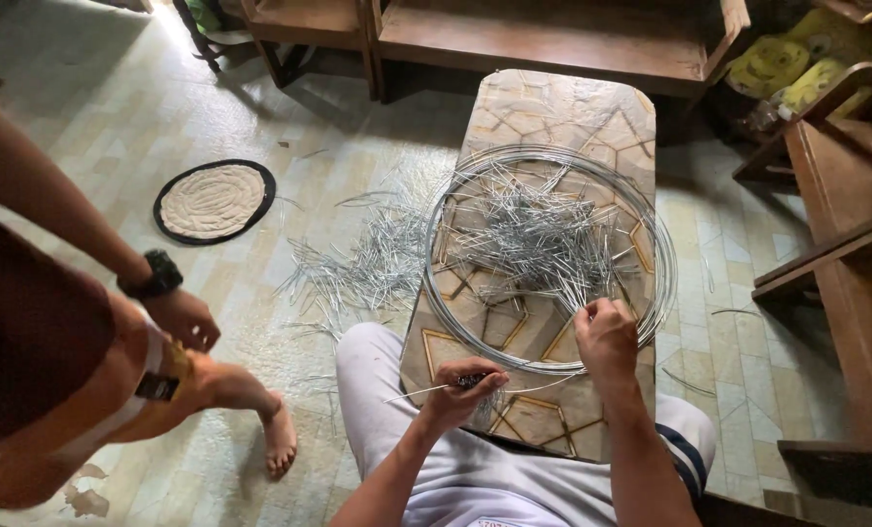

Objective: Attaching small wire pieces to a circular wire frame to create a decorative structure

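Observation:
A low table [573, 107] with a patterned top stands in front of me. On it lies a large coil of grey wire [651, 210], and inside the coil a heap of short cut wire pieces [539, 234]. My left hand [460, 385] is closed around a small bundle of wire pieces, with one thin wire sticking out to the left. My right hand [607, 337] is closed at the near edge of the coil, pinching wire among the cut pieces.
More cut wire pieces [368, 268] are scattered on the tiled floor left of the table. A round mat [213, 201] lies further left. Another person stands at the left, hand [184, 317] and bare foot [280, 439] visible. Wooden benches [846, 195] stand at right and back.

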